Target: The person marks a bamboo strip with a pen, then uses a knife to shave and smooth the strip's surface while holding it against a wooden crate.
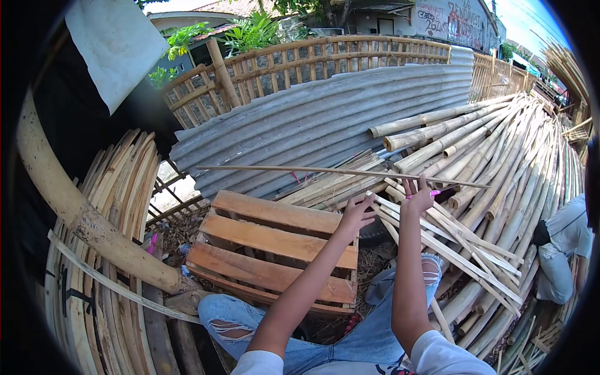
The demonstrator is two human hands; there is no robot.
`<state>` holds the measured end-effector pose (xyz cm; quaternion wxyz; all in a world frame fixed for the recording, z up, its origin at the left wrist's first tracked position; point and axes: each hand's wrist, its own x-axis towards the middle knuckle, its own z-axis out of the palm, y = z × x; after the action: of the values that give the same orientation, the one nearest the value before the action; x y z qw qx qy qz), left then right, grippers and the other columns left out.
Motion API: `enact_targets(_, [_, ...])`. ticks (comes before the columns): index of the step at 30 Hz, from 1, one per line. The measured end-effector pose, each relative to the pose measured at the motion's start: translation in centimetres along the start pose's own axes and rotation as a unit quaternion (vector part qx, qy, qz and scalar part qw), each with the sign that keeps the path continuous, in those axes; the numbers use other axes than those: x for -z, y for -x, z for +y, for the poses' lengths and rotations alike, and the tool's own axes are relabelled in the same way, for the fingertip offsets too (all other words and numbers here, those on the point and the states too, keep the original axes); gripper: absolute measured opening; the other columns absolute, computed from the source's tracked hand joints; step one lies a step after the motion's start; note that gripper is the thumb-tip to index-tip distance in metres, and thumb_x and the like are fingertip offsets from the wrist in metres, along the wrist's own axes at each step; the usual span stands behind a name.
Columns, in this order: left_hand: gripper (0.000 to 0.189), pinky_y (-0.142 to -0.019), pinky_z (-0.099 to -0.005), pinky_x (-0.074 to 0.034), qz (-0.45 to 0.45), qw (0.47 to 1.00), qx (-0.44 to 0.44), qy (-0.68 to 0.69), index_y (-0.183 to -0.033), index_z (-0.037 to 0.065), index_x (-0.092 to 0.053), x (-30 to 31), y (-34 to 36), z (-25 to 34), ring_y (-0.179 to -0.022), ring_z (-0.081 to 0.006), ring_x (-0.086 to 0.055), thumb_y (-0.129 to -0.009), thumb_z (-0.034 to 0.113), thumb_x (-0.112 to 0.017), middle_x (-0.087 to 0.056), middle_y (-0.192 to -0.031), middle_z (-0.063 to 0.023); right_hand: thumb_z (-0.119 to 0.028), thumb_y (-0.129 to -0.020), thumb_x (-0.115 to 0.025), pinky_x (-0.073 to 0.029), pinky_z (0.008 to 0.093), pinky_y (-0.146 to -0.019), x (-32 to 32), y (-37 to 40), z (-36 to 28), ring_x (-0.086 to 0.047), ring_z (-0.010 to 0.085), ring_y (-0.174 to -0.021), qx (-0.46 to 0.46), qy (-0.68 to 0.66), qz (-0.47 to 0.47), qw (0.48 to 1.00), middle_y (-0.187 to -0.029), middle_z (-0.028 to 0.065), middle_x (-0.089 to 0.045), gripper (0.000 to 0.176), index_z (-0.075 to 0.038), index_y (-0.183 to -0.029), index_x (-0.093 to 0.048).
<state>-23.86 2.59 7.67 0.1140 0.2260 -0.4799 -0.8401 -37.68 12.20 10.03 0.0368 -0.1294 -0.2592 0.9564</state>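
Note:
A long, thin bamboo strip [331, 170] stretches nearly level across the view above both hands. My right hand [420, 196] has its fingertips at this strip, pinching it right of its middle. A pink handle [435, 193] of a small tool shows across the same palm; its blade is hard to make out. Lower and to the left, my left hand [357, 217] is raised with its fingers partly bent and apart, near the ends of several pale split strips [459, 250]. A slatted wooden crate [269, 240] lies beneath my left forearm.
Bamboo poles [475, 147] are piled at the right, where another person [559, 250] crouches. A corrugated sheet [325, 119] leans on the bamboo fence [325, 53]. At the left, a thick bamboo post [87, 219] crosses stacked bent slats [119, 181].

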Motion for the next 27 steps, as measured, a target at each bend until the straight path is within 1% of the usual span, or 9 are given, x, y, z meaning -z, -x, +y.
enact_targets(4, [0.051, -0.096, -0.045, -0.043, 0.045, 0.98, -0.126, 0.151, -0.119, 0.006, -0.038, 0.3, -2.8, 0.1, -0.11, -0.0336, -0.054, -0.086, 0.034, -0.065, -0.045, -0.128, -0.02, -0.006, -0.085, -0.062, -0.062, 0.0391, -0.06, 1.2, 5.3, 3.8, -0.066, 0.0298, -0.073, -0.025, -0.007, -0.033, 0.999, -0.088, 0.0165, -0.059, 0.02, 0.003, -0.09, -0.045])
enact_targets(6, [0.039, -0.096, -0.0461, -0.044, 0.028, 0.918, -0.33, 0.221, -0.117, 0.007, -0.038, 0.5, -2.8, 0.8, -0.108, -0.032, -0.056, -0.09, 0.023, -0.061, -0.055, -0.116, -0.0185, -0.008, -0.086, -0.063, -0.061, 0.041, -0.064, 1.7, 6.9, 5.2, -0.066, 0.0325, -0.079, -0.039, -0.002, -0.036, 0.999, -0.093, 0.0176, -0.059, 0.025, 0.005, -0.097, -0.044])
enact_targets(7, [0.025, -0.095, -0.0462, -0.046, 0.033, 0.91, -0.319, 0.265, -0.11, 0.007, -0.042, 0.8, -2.4, 0.8, -0.105, -0.0294, -0.058, -0.091, 0.012, -0.057, -0.06, -0.101, -0.0155, -0.011, -0.086, -0.063, -0.06, 0.043, -0.069, 2.0, 7.5, 5.7, -0.065, 0.0353, -0.085, -0.051, 0.004, -0.037, 0.998, -0.097, 0.0187, -0.059, 0.032, 0.006, -0.105, -0.043])
enact_targets(13, [0.016, -0.087, -0.0449, -0.052, 0.051, 0.893, -0.326, 0.306, -0.101, 0.008, -0.046, 5.9, -3.2, 1.4, -0.102, -0.0274, -0.06, -0.09, 0.006, -0.056, -0.061, -0.095, -0.0105, -0.011, -0.085, -0.065, -0.06, 0.0443, -0.066, 6.5, 12.4, 5.2, -0.065, 0.0373, -0.09, -0.148, 0.043, -0.088, 0.984, -0.098, 0.0214, -0.059, 0.025, -0.002, -0.084, -0.041])
enact_targets(18, [0.016, -0.08, -0.0434, -0.056, 0.011, 0.907, -0.296, 0.301, -0.099, 0.011, -0.047, 10.1, -3.7, 1.2, -0.103, -0.0269, -0.06, -0.088, 0.01, -0.059, -0.061, -0.095, -0.009, -0.003, -0.083, -0.064, -0.059, 0.0332, -0.06, 11.4, 13.9, 1.7, -0.061, 0.0157, -0.069, -0.009, 0.213, -0.183, 0.96, -0.083, 0.0103, -0.059, 0.029, -0.009, -0.072, -0.038])
enact_targets(21, [0.011, -0.079, -0.0405, -0.057, 0.002, 0.93, -0.263, 0.259, -0.098, 0.011, -0.051, 13.7, -3.3, 0.9, -0.104, -0.024, -0.06, -0.09, 0.014, -0.059, -0.062, -0.097, -0.0078, -0.006, -0.081, -0.067, -0.042, 0.0206, -0.065, 7.6, 12.1, -3.4, -0.052, 0.0086, -0.066, 0.095, 0.361, -0.331, 0.867, -0.082, 0.0052, -0.06, 0.019, -0.001, -0.073, -0.05])
enact_targets(23, [0.011, -0.078, -0.0385, -0.058, -0.012, 0.945, -0.239, 0.224, -0.098, 0.011, -0.053, 16.0, -2.8, 1.2, -0.103, -0.0225, -0.06, -0.09, 0.016, -0.059, -0.063, -0.097, -0.007, -0.009, -0.078, -0.068, -0.04, 0.0273, -0.061, 4.8, 10.5, -6.5, -0.049, 0.0109, -0.065, 0.218, 0.575, -0.384, 0.689, -0.072, 0.0061, -0.057, 0.018, 0.002, -0.091, -0.062])
enact_targets(24, [0.012, -0.078, -0.038, -0.058, -0.023, 0.948, -0.231, 0.218, -0.099, 0.011, -0.053, 17.2, -2.5, 1.3, -0.103, -0.0222, -0.061, -0.09, 0.017, -0.059, -0.063, -0.098, -0.0069, -0.015, -0.077, -0.07, -0.04, 0.0312, -0.059, 3.4, 10.4, -7.3, -0.048, 0.0133, -0.061, 0.231, 0.591, -0.406, 0.658, -0.065, 0.0073, -0.052, 0.023, 0.001, -0.091, -0.063])
enact_targets(27, [0.025, -0.078, -0.0392, -0.058, -0.06, 0.962, -0.193, 0.183, -0.11, 0.011, -0.047, 19.9, -1.0, 2.0, -0.102, -0.0235, -0.061, -0.09, 0.018, -0.059, -0.062, -0.098, -0.0086, -0.024, -0.077, -0.071, -0.04, 0.0294, -0.056, 2.6, 8.6, -7.0, -0.048, 0.0131, -0.057, 0.061, 0.659, -0.479, 0.577, -0.061, 0.005, -0.052, 0.03, 0.002, -0.088, -0.062])
